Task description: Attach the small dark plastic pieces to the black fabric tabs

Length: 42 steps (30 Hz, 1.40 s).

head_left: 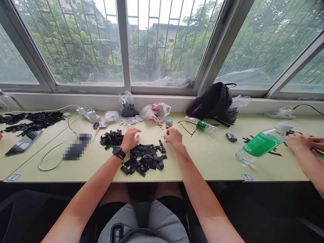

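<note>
My left hand (130, 139), with a black watch (118, 152) on its wrist, is held over the table with thumb and forefinger apart and nothing seen between them. Beside it on the left is a heap of short black strips (110, 139). A second, looser pile of black strips (144, 160) lies nearer me, some with small shiny spots. My right hand (173, 135) is closed, its fingertips pinched together; whatever they hold is hidden. Close to its fingers lie small dark pieces (160, 126), a small round container (169, 122) and a separate black strip (161, 145).
Plastic bags (155, 112), a black bag (211, 101) and eyeglasses (189, 128) line the back. A lying bottle (204, 126) and a tilted bottle (263, 145) are to the right, near another person's hand (298, 141). Cables, a tablet (24, 142) and more strips (37, 119) occupy the left.
</note>
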{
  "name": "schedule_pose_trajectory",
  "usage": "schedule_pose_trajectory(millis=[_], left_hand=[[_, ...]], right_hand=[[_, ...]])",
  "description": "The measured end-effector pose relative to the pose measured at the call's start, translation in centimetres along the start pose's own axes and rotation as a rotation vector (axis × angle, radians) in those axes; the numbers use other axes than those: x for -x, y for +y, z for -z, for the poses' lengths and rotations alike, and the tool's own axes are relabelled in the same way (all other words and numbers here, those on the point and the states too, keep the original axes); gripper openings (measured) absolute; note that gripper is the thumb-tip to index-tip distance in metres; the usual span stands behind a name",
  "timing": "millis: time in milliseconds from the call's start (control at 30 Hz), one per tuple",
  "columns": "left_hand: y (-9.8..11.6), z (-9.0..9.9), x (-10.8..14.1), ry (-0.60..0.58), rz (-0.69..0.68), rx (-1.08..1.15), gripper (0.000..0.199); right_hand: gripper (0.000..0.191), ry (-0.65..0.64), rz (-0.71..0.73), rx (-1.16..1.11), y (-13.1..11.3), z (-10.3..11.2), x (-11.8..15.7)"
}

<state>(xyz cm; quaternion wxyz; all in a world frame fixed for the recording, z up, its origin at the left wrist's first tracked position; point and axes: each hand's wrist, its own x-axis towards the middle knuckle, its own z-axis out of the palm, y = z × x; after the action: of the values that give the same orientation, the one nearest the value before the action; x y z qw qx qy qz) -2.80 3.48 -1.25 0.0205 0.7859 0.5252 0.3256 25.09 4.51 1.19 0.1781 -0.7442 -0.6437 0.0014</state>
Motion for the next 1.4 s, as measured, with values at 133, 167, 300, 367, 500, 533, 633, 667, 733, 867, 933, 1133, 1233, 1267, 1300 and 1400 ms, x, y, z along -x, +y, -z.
schedule_pose_trajectory(millis=[133, 167, 300, 367, 500, 533, 633, 667, 733, 867, 933, 1133, 1233, 1267, 1300, 1400], left_hand=[[0.0, -0.4, 0.3, -0.011, 0.133, -0.114, 0.028], [0.0, -0.4, 0.3, 0.024, 0.182, -0.142, 0.031], [0.1, -0.1, 0.3, 0.113, 0.244, -0.170, 0.036], [0.4, 0.0, 0.2, 0.117, 0.197, -0.118, 0.034], [1.0, -0.1, 0.1, 0.112, 0.076, 0.044, 0.026], [1.2, -0.1, 0.0, 0.109, 0.050, 0.080, 0.024], [1.5, -0.1, 0.0, 0.104, -0.010, 0.166, 0.020], [1.6, 0.0, 0.0, 0.101, -0.026, 0.190, 0.020], [1.7, 0.0, 0.0, 0.090, -0.054, 0.231, 0.019], [2.0, -0.1, 0.1, 0.037, -0.090, 0.287, 0.018], [2.1, -0.1, 0.1, 0.005, -0.108, 0.306, 0.017], [2.3, 0.0, 0.1, -0.010, -0.133, 0.340, 0.014], [2.5, 0.0, 0.1, -0.011, -0.124, 0.358, 0.014], [2.5, 0.0, 0.1, -0.010, -0.122, 0.363, 0.014], [2.5, 0.1, 0.1, -0.008, -0.120, 0.368, 0.014], [2.7, 0.2, 0.2, -0.002, -0.112, 0.385, 0.015]], right_hand=[[0.011, 0.028, 0.003, -0.004, 0.0, 0.0, 0.0], [0.011, 0.040, 0.012, -0.006, 0.0, 0.0, 0.0], [0.011, 0.071, 0.029, -0.015, 0.0, 0.0, 0.0], [0.011, 0.060, 0.039, -0.027, -0.1, 0.2, 0.1], [0.028, -0.142, 0.162, -0.080, -0.6, 0.8, 0.4], [0.032, -0.201, 0.195, -0.089, -0.6, 0.9, 0.5], [0.027, -0.317, 0.254, -0.115, -0.6, 0.9, 0.5], [0.022, -0.344, 0.264, -0.131, -0.6, 0.8, 0.4], [0.016, -0.389, 0.281, -0.183, -0.6, 0.5, 0.3], [0.017, -0.331, 0.277, -0.237, -0.8, 0.3, 0.3], [0.021, -0.288, 0.246, -0.168, -0.9, 0.5, 0.5], [0.022, -0.417, 0.262, -0.097, -0.5, 1.2, 0.6], [0.014, -0.455, 0.292, -0.146, -0.5, 1.1, 0.5], [0.013, -0.456, 0.298, -0.158, -0.5, 1.2, 0.5], [0.014, -0.453, 0.304, -0.173, -0.6, 1.3, 0.5], [0.021, -0.423, 0.333, -0.314, -0.8, 1.7, 0.5]])
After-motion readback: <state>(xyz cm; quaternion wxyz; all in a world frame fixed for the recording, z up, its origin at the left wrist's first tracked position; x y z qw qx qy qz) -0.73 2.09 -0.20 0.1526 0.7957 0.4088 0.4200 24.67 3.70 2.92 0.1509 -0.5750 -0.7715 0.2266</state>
